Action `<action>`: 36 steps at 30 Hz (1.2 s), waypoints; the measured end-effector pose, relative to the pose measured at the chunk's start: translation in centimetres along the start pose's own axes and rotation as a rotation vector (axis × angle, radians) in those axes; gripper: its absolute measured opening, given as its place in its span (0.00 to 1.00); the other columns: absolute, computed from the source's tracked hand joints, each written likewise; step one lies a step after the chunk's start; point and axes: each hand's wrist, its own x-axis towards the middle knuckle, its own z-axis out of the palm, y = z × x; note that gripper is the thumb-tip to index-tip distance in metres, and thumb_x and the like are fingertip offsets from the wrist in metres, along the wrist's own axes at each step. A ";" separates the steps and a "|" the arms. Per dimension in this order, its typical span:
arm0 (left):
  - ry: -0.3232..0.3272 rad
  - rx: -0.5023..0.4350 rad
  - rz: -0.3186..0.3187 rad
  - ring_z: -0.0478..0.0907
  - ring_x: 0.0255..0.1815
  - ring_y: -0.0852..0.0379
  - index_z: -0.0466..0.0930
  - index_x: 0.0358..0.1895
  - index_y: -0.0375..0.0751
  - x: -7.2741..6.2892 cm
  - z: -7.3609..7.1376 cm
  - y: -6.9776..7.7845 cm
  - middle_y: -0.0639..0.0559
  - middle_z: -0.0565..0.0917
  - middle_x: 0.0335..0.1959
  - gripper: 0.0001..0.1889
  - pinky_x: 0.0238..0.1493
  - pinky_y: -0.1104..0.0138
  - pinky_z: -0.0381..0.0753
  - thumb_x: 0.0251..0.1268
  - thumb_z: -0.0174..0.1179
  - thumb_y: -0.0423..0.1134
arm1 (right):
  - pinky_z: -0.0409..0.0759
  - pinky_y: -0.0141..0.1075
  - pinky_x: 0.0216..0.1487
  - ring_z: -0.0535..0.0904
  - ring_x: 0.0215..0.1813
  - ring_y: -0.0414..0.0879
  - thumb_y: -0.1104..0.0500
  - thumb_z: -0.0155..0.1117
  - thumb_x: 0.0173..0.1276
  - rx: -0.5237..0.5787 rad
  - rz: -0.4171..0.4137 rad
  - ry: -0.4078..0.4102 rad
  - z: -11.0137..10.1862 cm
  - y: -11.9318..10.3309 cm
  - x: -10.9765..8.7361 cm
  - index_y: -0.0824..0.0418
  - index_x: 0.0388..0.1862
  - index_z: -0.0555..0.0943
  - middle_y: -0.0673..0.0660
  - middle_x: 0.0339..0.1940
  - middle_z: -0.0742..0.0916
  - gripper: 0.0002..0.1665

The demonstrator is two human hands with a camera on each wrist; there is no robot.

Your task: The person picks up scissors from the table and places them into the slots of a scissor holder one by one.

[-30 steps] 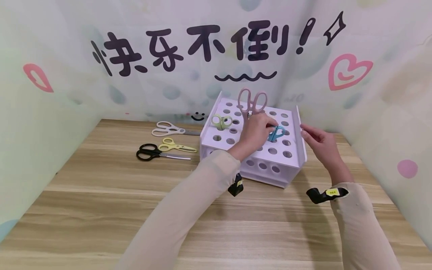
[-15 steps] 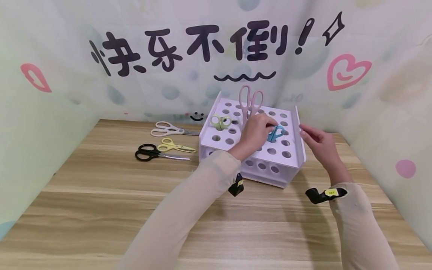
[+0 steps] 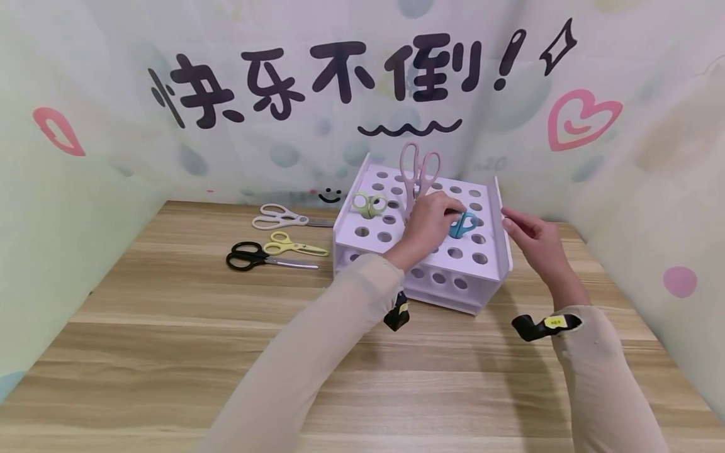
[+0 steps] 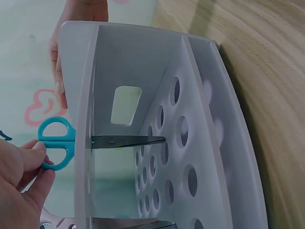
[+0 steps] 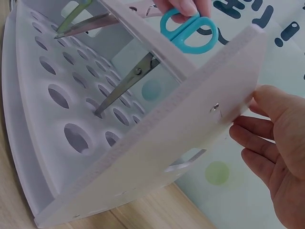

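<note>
My left hand (image 3: 428,220) reaches over a white rack (image 3: 487,267) and pinches one handle loop of the turquoise scissors (image 3: 463,224) between thumb and fingers. Their blades (image 4: 126,141) pass down through the top plate, with the tip at a hole of the lower shelf (image 5: 78,78). My right hand (image 3: 538,248) rests its fingertips against the outer face and edge of the rack's right side panel (image 5: 214,107), fingers fairly straight. Pink scissors (image 3: 419,170) stand behind my left hand, their lower part hidden by it in the head view. Green scissors (image 3: 369,205) stand in the left part.
Left of the rack, white-handled scissors (image 3: 277,217), yellow scissors (image 3: 291,244) and black-handled scissors (image 3: 249,256) lie on the wooden table (image 3: 170,352). A printed cloth (image 3: 283,145) hangs behind and along the sides.
The pink scissors have turned and settled a little, their handles now looking narrower. Both hands keep their places, the left still on the turquoise scissors.
</note>
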 end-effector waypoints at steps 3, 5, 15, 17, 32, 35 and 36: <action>-0.012 -0.007 -0.012 0.75 0.39 0.63 0.85 0.43 0.42 0.0 0.0 0.0 0.54 0.82 0.36 0.09 0.37 0.82 0.69 0.60 0.59 0.32 | 0.70 0.16 0.42 0.72 0.47 0.30 0.46 0.54 0.68 0.005 -0.004 0.002 0.0 0.0 0.1 0.63 0.62 0.71 0.65 0.58 0.76 0.30; -0.014 -0.012 -0.013 0.75 0.40 0.63 0.85 0.43 0.42 0.0 0.0 -0.1 0.54 0.82 0.36 0.09 0.38 0.82 0.69 0.60 0.59 0.32 | 0.70 0.16 0.42 0.72 0.46 0.29 0.47 0.54 0.68 0.006 -0.012 0.005 0.0 0.0 0.1 0.63 0.62 0.71 0.66 0.58 0.76 0.29; -0.060 -0.028 -0.014 0.75 0.47 0.61 0.84 0.44 0.40 0.5 -0.1 -0.2 0.52 0.83 0.43 0.10 0.44 0.82 0.69 0.60 0.59 0.31 | 0.70 0.16 0.41 0.71 0.45 0.27 0.48 0.54 0.68 0.010 -0.023 0.010 -0.1 0.0 0.1 0.63 0.62 0.71 0.67 0.58 0.76 0.29; -0.069 -0.035 -0.011 0.76 0.46 0.61 0.83 0.45 0.40 0.5 -0.1 -0.2 0.51 0.83 0.43 0.11 0.43 0.82 0.69 0.59 0.60 0.30 | 0.70 0.16 0.41 0.72 0.45 0.28 0.47 0.54 0.68 0.007 -0.017 0.012 -0.1 0.0 0.1 0.63 0.62 0.71 0.67 0.58 0.76 0.29; -0.074 -0.023 -0.026 0.76 0.46 0.60 0.82 0.48 0.39 0.2 -0.8 -0.2 0.51 0.82 0.45 0.13 0.43 0.81 0.69 0.60 0.59 0.29 | 0.70 0.15 0.41 0.70 0.44 0.24 0.53 0.54 0.69 0.031 -0.035 0.012 0.1 0.3 0.0 0.66 0.62 0.70 0.69 0.58 0.75 0.26; -0.067 -0.029 -0.029 0.76 0.45 0.61 0.82 0.47 0.39 0.2 -0.8 -0.2 0.50 0.82 0.45 0.12 0.42 0.82 0.69 0.60 0.59 0.29 | 0.70 0.16 0.42 0.71 0.45 0.25 0.52 0.54 0.69 0.026 -0.034 0.015 0.1 0.3 0.1 0.65 0.62 0.70 0.68 0.58 0.75 0.27; -0.066 -0.032 -0.030 0.76 0.44 0.61 0.82 0.47 0.39 0.2 -0.9 -0.2 0.50 0.82 0.44 0.12 0.42 0.82 0.69 0.60 0.59 0.29 | 0.70 0.16 0.42 0.71 0.45 0.26 0.51 0.54 0.69 0.024 -0.032 0.015 0.1 0.3 0.0 0.64 0.62 0.70 0.68 0.58 0.75 0.27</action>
